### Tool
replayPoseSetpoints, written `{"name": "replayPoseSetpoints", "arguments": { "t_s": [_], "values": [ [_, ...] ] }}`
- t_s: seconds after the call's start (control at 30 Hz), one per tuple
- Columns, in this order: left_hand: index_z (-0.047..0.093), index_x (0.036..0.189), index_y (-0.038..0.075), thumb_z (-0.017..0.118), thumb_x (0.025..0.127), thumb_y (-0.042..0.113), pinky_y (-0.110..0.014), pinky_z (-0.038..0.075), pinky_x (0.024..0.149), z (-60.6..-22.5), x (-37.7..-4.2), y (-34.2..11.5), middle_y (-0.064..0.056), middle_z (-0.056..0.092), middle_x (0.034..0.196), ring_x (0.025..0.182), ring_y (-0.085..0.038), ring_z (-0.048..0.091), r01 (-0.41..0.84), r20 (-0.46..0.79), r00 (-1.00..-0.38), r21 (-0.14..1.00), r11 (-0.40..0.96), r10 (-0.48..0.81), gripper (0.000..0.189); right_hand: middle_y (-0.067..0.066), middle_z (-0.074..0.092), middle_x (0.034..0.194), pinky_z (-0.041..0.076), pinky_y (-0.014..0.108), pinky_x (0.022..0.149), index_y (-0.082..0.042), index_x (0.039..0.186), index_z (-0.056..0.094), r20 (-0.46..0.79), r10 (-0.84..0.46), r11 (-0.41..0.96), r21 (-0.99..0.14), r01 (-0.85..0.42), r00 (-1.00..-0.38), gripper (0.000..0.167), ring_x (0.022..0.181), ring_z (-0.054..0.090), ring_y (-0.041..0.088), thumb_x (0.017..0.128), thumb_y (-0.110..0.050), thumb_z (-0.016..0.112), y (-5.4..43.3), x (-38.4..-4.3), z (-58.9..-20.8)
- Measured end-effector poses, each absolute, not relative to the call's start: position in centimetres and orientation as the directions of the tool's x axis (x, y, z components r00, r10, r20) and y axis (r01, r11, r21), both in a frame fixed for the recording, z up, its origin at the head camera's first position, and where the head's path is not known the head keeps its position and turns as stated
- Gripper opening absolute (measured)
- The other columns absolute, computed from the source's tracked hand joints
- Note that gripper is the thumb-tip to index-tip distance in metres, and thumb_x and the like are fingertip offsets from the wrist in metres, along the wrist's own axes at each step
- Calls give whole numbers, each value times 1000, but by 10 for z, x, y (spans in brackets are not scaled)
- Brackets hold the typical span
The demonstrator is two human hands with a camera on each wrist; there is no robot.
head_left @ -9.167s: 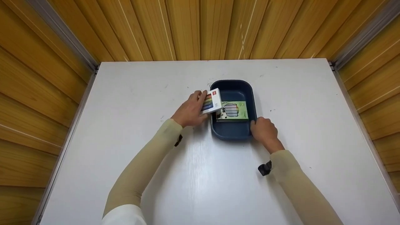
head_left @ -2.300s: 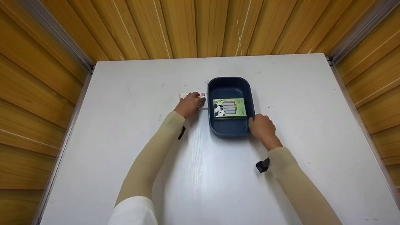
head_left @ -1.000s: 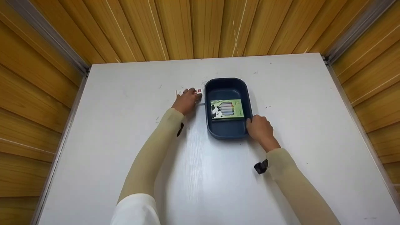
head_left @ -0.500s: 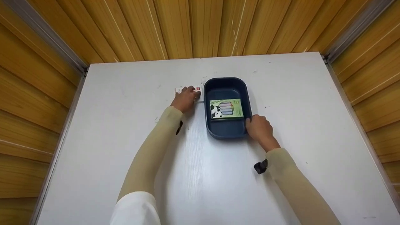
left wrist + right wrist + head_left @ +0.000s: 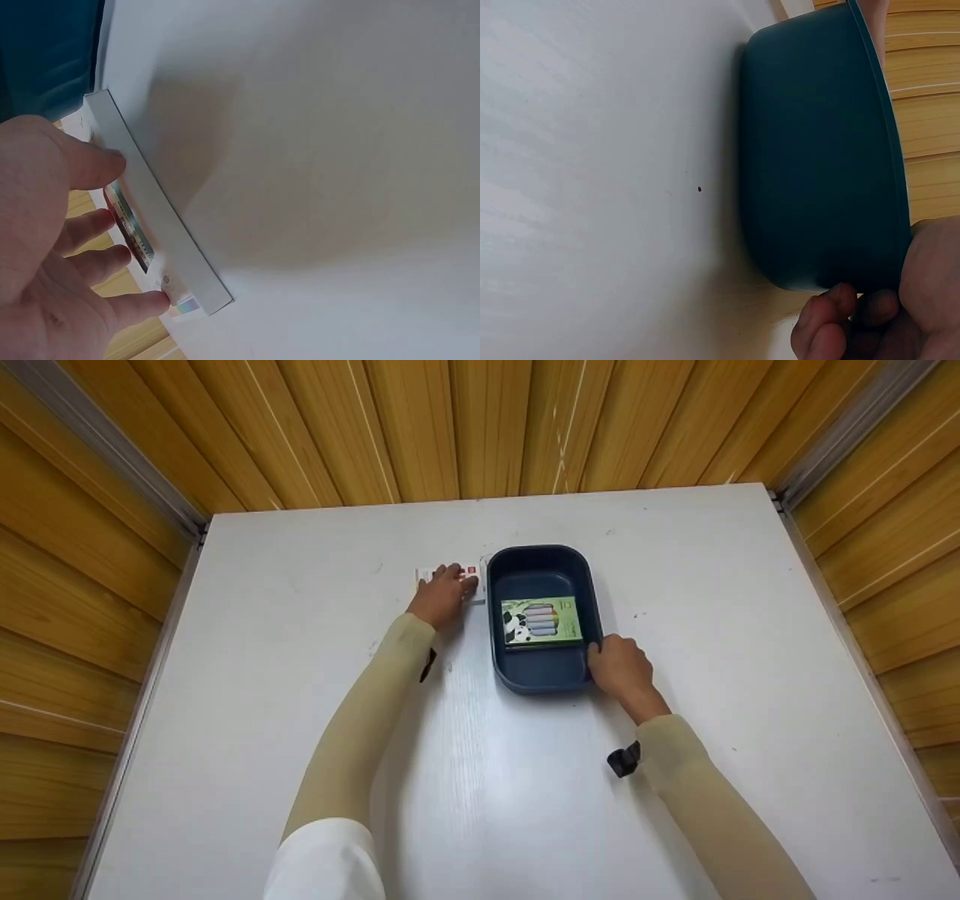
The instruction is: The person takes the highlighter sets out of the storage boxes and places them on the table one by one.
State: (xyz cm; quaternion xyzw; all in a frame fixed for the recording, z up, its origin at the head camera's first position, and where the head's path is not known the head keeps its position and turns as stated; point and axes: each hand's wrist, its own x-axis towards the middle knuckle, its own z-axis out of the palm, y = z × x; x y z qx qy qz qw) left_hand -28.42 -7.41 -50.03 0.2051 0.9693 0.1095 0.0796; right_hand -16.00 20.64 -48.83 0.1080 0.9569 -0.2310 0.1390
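A white flat box (image 5: pixel 478 591) with a small red logo lies on the table, just left of a dark blue plastic bin (image 5: pixel 544 669). My left hand (image 5: pixel 441 598) covers much of this box. In the left wrist view the thumb and spread fingertips rest on its upper face (image 5: pixel 139 176). Inside the bin sits a green box (image 5: pixel 559 622) with a panda and coloured sticks printed on it. My right hand (image 5: pixel 624 669) grips the bin's near right side, thumb over the rim. Its curled fingers (image 5: pixel 829 322) show against the outer wall in the right wrist view.
The white tabletop (image 5: pixel 270 660) carries small dark scuffs and specks. Wood-plank walls (image 5: pixel 480 427) rise behind it and on both sides. A small black device (image 5: pixel 624 760) is strapped at the right wrist.
Earlier the left hand held the white box tilted over the bin's left rim; now that box lies flat beside the bin. Over the last second it has slid slightly away. Right hand stays put.
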Motion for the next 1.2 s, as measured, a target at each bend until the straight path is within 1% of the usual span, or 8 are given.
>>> {"name": "replayPoseSetpoints", "arguments": {
  "t_s": [0.13, 0.3, 0.5, 0.67, 0.73, 0.93, 1.07, 1.2],
  "values": [
    [58, 132, 21, 46, 100, 9, -61, 44, 98, -500, -284, -74, -15, 47, 139, 130, -32, 45, 387, -103, -902, 236, 891, 419, 36, 23, 66, 94, 46, 40, 62, 7, 101, 63, -325, 143, 868, -413, 276, -935, 43, 75, 59, 28, 100, -28, 39, 206, -160, -488],
    [57, 133, 20, 44, 100, 6, -63, 41, 101, -499, -284, -74, -16, 48, 139, 131, -32, 45, 382, -119, -900, 252, 889, 420, 39, 23, 67, 94, 45, 38, 61, 7, 102, 63, -339, 139, 868, -411, 279, -931, 42, 74, 58, 27, 101, -27, 38, 206, -160, -487],
    [57, 134, 21, 47, 98, 2, -65, 39, 102, -497, -284, -75, -16, 47, 140, 132, -33, 45, 385, -136, -892, 269, 883, 431, 42, 21, 66, 92, 43, 36, 58, 6, 101, 63, -349, 138, 864, -415, 285, -927, 42, 72, 57, 26, 101, -27, 38, 207, -160, -487],
    [56, 134, 20, 48, 96, -3, -64, 40, 101, -496, -284, -76, -17, 47, 140, 132, -34, 45, 392, -135, -889, 267, 880, 437, 45, 20, 66, 92, 43, 36, 59, 6, 101, 63, -345, 145, 861, -418, 290, -928, 41, 73, 57, 26, 101, -27, 38, 207, -160, -487],
    [56, 134, 19, 47, 97, -2, -64, 41, 100, -496, -284, -76, -17, 48, 138, 131, -34, 46, 400, -124, -889, 260, 879, 441, 43, 21, 66, 93, 44, 37, 60, 6, 101, 63, -343, 146, 862, -417, 289, -928, 41, 74, 57, 26, 101, -27, 38, 207, -160, -488],
    [56, 134, 18, 41, 101, 4, -65, 38, 103, -498, -281, -77, -16, 47, 141, 134, -35, 44, 409, -99, -891, 249, 878, 443, 39, 22, 66, 92, 45, 39, 60, 5, 98, 63, -326, 148, 868, -409, 281, -934, 40, 73, 58, 27, 100, -27, 40, 206, -159, -487],
    [58, 131, 17, 42, 100, 4, -64, 40, 101, -497, -280, -77, -15, 48, 140, 132, -34, 46, 423, -73, -889, 248, 872, 452, 37, 20, 66, 89, 44, 37, 58, 4, 96, 63, -319, 144, 872, -407, 272, -937, 40, 71, 57, 26, 101, -27, 40, 206, -160, -488],
    [59, 128, 16, 46, 98, 4, -61, 43, 98, -497, -278, -76, -14, 51, 136, 127, -32, 49, 439, -51, -885, 238, 866, 463, 35, 20, 66, 89, 44, 37, 58, 5, 95, 64, -311, 137, 872, -412, 264, -940, 40, 71, 57, 26, 101, -27, 40, 206, -160, -488]
  ]
}}
